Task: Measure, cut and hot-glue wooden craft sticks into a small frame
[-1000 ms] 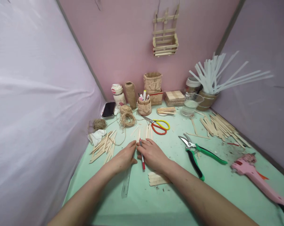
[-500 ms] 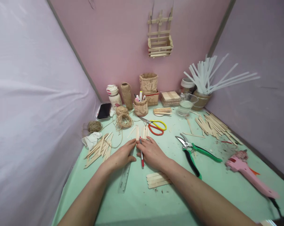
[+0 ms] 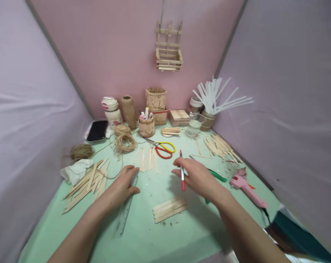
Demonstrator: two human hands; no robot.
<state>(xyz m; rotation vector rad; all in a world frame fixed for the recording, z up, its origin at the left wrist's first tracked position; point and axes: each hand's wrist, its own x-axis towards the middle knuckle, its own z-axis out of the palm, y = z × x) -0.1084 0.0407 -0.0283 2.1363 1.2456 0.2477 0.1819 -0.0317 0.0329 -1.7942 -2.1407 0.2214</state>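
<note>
My left hand (image 3: 123, 188) rests palm down over the upper end of a clear ruler (image 3: 124, 218), thumb spread from the fingers. Whether it grips the ruler I cannot tell. My right hand (image 3: 196, 175) is raised over the table, a red-and-silver pen (image 3: 182, 177) held upright between its fingers. Several short wooden strips (image 3: 145, 160) stand side by side beyond the hands. Nearer to me lies a row of craft sticks (image 3: 169, 209). Green-handled pruning shears (image 3: 218, 175) are partly hidden behind my right hand. Scissors (image 3: 164, 149) with red and yellow handles lie past the strips.
Loose wood pieces (image 3: 88, 180) are piled on the left, others (image 3: 220, 146) on the right. A pink glue gun (image 3: 247, 190) lies at right. Along the back are twine (image 3: 124, 140), a pen pot (image 3: 146, 126), a water cup (image 3: 195, 125) and white glue sticks (image 3: 213, 95).
My hands have parted. The right has lifted away to the right with the pen, and the left has drawn back over the ruler, uncovering the short strips. The camera view has shifted.
</note>
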